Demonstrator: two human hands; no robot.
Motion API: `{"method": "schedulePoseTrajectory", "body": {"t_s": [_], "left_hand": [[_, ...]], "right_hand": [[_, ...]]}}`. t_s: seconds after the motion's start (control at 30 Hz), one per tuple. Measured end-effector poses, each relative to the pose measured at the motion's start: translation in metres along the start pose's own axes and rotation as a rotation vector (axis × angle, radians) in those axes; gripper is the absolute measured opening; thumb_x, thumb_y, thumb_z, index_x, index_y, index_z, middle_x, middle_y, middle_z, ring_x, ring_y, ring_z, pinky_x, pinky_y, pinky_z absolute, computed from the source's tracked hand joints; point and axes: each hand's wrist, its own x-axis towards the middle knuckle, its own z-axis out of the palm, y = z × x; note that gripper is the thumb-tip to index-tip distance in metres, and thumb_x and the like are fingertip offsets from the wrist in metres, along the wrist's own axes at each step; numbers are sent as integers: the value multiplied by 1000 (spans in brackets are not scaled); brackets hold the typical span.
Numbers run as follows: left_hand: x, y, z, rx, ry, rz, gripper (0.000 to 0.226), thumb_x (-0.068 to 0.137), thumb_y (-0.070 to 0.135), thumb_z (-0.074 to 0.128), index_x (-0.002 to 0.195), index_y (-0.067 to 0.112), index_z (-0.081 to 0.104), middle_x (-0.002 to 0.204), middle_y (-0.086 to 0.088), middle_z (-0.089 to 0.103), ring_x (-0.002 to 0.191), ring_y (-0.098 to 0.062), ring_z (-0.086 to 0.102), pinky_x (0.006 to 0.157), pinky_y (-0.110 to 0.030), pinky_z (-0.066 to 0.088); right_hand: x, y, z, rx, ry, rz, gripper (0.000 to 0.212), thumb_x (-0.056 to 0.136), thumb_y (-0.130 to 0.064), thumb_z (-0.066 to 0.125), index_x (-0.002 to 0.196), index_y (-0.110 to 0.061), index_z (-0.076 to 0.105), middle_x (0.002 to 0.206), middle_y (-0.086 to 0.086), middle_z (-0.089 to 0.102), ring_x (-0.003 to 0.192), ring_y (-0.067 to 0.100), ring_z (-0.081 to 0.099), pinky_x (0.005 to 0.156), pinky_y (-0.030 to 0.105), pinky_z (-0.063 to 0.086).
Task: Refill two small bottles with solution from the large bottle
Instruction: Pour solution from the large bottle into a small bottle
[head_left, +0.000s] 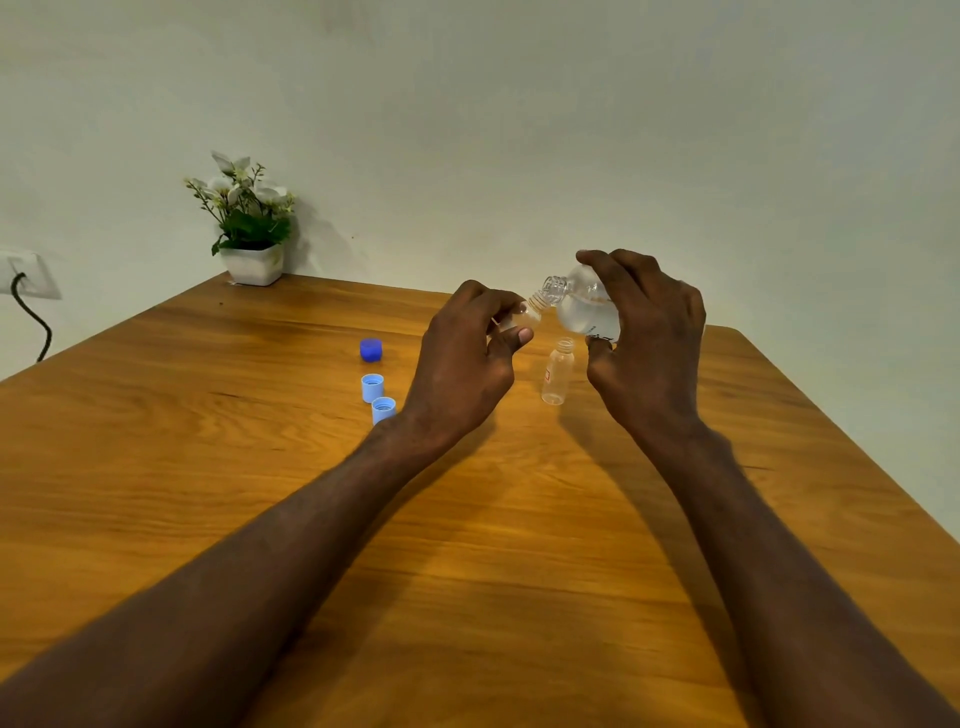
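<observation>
My right hand (649, 343) grips the large clear bottle (584, 306), tilted to the left with liquid inside and its open neck pointing down-left. My left hand (467, 358) holds a small clear bottle (527, 314) tilted up, its mouth touching the large bottle's neck; most of its body is hidden by my fingers. A second small clear bottle (557, 371) stands upright and uncapped on the wooden table (260, 467), between my two hands. It looks empty.
Three loose caps lie left of my left hand: a dark blue cap (371, 349) and two light blue caps (372, 387) (384, 410). A potted white flower (249, 223) stands at the far left corner. A wall socket with a black cable (31, 312) is at the left.
</observation>
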Motion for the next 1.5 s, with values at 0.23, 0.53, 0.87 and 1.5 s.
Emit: {"method": "schedulePoseTrajectory", "body": {"t_s": [0.23, 0.53, 0.87, 1.5], "left_hand": [[0, -2, 1, 7, 1, 4, 26, 95, 18, 71, 119, 8, 71, 108, -5, 66, 92, -13, 59, 74, -17, 43], [0, -3, 2, -4, -1, -2, 26, 95, 18, 71, 120, 9, 71, 110, -5, 67, 93, -13, 60, 75, -19, 45], [0, -2, 2, -11, 2, -6, 25, 96, 18, 71, 119, 9, 71, 109, -5, 67, 93, -14, 60, 75, -19, 44], [-1, -4, 5, -26, -5, -7, 25, 95, 19, 72, 119, 10, 71, 108, -4, 67, 91, -12, 60, 76, -23, 48]], "right_hand": [[0, 1, 1, -5, 1, -5, 85, 71, -3, 80, 148, -25, 52, 145, 2, 55, 132, 26, 52, 112, 52, 37], [0, 1, 0, -6, 4, -11, 84, 72, -2, 78, 148, -26, 53, 144, 0, 56, 131, 25, 53, 112, 50, 36], [0, 0, 0, -15, -9, -2, 83, 73, -3, 77, 148, -27, 52, 146, -1, 55, 132, 23, 52, 114, 49, 35], [0, 2, -1, -9, -13, 3, 84, 70, -2, 76, 148, -26, 53, 145, 0, 56, 132, 25, 53, 112, 51, 36]]}}
